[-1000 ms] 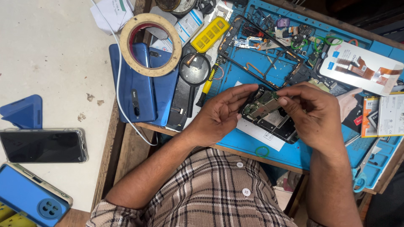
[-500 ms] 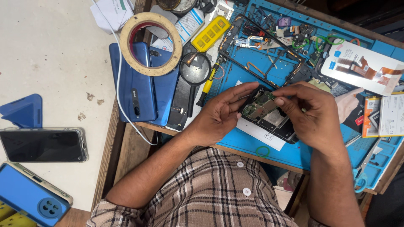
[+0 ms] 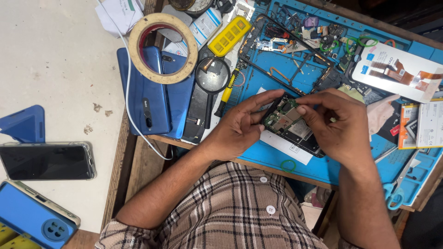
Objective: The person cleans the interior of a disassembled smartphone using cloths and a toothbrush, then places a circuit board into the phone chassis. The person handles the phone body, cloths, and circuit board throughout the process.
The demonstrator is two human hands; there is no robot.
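Hands are meeting over an opened phone (image 3: 290, 127) that is lying on the blue mat (image 3: 332, 168) near the table's front edge. The left hand (image 3: 240, 127) is curling partly closed around the phone's left end, its fingers stretching along the upper edge. The right hand (image 3: 339, 124) is pinching thumb and forefinger together at the phone's top; whether anything is sitting between them I cannot tell. A white label (image 3: 284, 145) is peeking out under the phone, and a green band (image 3: 288, 165) is lying just below. Left of the hands, a magnifier (image 3: 212, 76) and a yellow-handled screwdriver (image 3: 226, 94) are resting beside two blue phones (image 3: 154, 94) with a tape roll (image 3: 162, 47) sitting on them. A phone frame (image 3: 288, 53) is lying above the hands.
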